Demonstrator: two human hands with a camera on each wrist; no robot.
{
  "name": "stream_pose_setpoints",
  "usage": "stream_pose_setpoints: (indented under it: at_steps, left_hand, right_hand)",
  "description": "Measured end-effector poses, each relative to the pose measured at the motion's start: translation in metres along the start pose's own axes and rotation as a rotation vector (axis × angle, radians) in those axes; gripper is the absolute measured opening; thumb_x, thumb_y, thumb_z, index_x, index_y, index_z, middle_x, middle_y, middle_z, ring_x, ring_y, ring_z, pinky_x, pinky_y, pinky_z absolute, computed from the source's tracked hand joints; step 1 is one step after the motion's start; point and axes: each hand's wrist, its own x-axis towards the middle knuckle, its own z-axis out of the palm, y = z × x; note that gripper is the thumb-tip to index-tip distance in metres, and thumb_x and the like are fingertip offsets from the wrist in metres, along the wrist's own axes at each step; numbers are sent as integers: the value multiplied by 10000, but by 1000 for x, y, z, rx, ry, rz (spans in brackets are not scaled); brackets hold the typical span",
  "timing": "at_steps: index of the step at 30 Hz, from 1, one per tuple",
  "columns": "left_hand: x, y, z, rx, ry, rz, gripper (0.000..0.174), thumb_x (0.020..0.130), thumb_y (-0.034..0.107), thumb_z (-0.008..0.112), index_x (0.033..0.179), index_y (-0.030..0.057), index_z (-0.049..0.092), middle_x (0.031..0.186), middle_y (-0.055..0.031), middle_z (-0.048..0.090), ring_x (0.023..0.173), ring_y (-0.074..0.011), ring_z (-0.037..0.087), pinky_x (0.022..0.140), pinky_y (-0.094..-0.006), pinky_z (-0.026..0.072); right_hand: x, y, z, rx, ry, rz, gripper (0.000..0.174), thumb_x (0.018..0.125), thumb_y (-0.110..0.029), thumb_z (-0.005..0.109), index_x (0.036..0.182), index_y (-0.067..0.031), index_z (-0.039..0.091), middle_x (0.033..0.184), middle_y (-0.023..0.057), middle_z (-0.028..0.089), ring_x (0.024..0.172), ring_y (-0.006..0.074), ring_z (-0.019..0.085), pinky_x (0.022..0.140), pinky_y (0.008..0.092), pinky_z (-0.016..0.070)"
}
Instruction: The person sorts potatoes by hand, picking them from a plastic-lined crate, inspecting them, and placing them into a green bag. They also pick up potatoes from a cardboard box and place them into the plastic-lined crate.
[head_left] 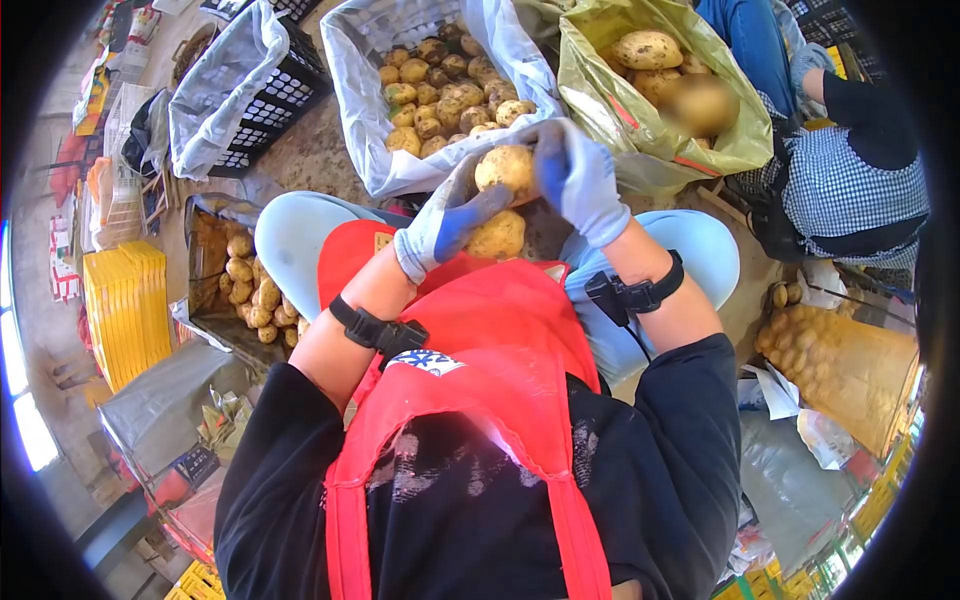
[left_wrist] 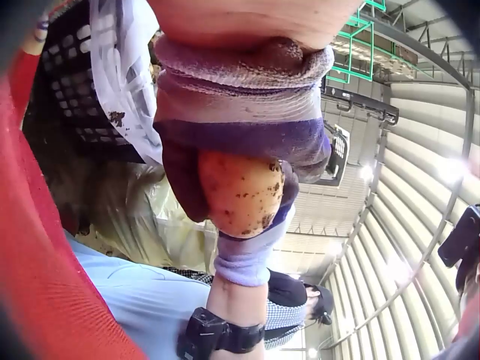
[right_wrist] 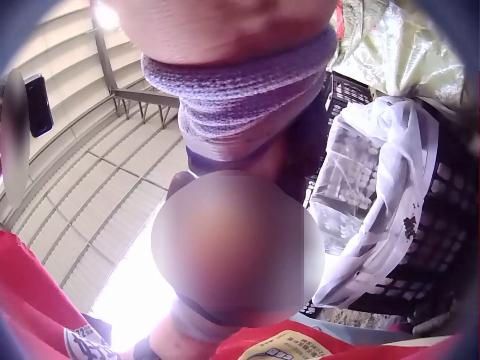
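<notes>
Both hands wear dirty white-and-blue gloves. In the head view the left hand [head_left: 447, 213] grips a yellow, soil-flecked potato [head_left: 507, 172] from one side, while the right hand [head_left: 580, 182] holds its other side. A second potato [head_left: 497, 235] lies just below, against the left hand's thumb side; what supports it is hidden. In the left wrist view, the left hand [left_wrist: 244, 127] has its fingers around a potato [left_wrist: 241, 196] with dark spots. A blur covers most of the held thing in the right wrist view, below the right hand's glove [right_wrist: 232, 105].
A lined crate of potatoes [head_left: 350, 90] stands ahead, with a yellow-green bag of larger potatoes [head_left: 590, 90] at its right. Left are a lined black crate [head_left: 275, 115] and a low crate of potatoes [head_left: 205, 320]. Another person [head_left: 850, 190] sits at right, near a mesh potato sack [head_left: 850, 370].
</notes>
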Motion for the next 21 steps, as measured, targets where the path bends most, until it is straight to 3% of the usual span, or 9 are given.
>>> stream_pose_setpoints:
  at_steps: [2, 7, 9, 11, 15, 16, 17, 18, 21]
  left_hand:
    - [-6, 5, -7, 106, -12, 89, 627, 916, 128, 647, 1461, 42, 348, 1397, -87, 446, 1251, -181, 476, 1059, -333, 396]
    - [-7, 4, -15, 494, 98, 200, 700, 846, -21, 684, 1460, 50, 357, 1355, -93, 499, 1248, -161, 468, 1047, -326, 407]
    - [-5, -1, -19, 725, 81, 260, 690, 845, -35, 681, 1453, 53, 368, 1362, -88, 494, 1249, -166, 467, 1053, -327, 403]
    - [-5, -5, -14, 912, 89, 353, 696, 835, -53, 691, 1446, 55, 375, 1385, -88, 477, 1259, -184, 469, 1054, -340, 411]
    - [-3, -20, -16, 356, 73, 172, 646, 894, 105, 663, 1458, 81, 349, 1390, -105, 460, 1271, -191, 461, 1068, -347, 390]
    - [-5, -19, -18, 185, 90, 121, 644, 909, 121, 652, 1466, 82, 331, 1398, -103, 448, 1273, -188, 456, 1066, -345, 391]
    - [-7, -18, -18, 13, 105, 71, 643, 924, 138, 641, 1474, 84, 313, 1406, -101, 436, 1274, -185, 451, 1064, -343, 392]
    - [-9, -14, -17, -4, 93, 67, 635, 936, 153, 628, 1478, 86, 304, 1409, -99, 427, 1275, -186, 447, 1061, -340, 393]
    - [-14, -3, -14, 15, 52, 83, 610, 966, 194, 595, 1485, 96, 291, 1408, -94, 411, 1268, -187, 445, 1050, -327, 397]
  right_hand:
    - [6, -14, -1, 140, 81, 202, 281, 1014, -222, 517, 1013, 5, 683, 818, 84, 686, 785, 156, 631, 733, 310, 506]
    - [3, -13, 1, 188, -234, 314, 296, 996, -237, 566, 1158, 6, 615, 981, 63, 668, 889, 122, 590, 802, 292, 499]
    - [-2, -17, 6, -8, -337, 203, 446, 940, -295, 654, 1257, 0, 548, 1119, 111, 648, 970, 163, 619, 852, 324, 500]
    - [-6, -27, 14, -157, -244, 139, 489, 875, -332, 725, 1208, -6, 577, 989, 177, 673, 905, 268, 672, 821, 382, 520]
    - [-14, -8, 7, -247, -84, -45, 369, 917, -290, 672, 1144, -7, 604, 833, 186, 668, 810, 254, 685, 736, 385, 530]
    - [-9, -7, 7, -115, -44, 162, 259, 961, -208, 593, 1095, 11, 624, 855, 175, 680, 834, 208, 679, 744, 352, 529]
    - [-8, -10, 7, -70, -28, 205, 251, 966, -243, 580, 1047, -12, 635, 873, 206, 670, 835, 295, 675, 739, 384, 523]
    - [-5, -14, 7, -26, -13, 244, 256, 972, -277, 567, 999, -34, 645, 892, 237, 660, 836, 381, 670, 734, 417, 516]
    - [-6, -8, 9, 45, -147, 63, 260, 982, -261, 557, 999, -20, 653, 927, 205, 679, 799, 334, 671, 730, 389, 517]
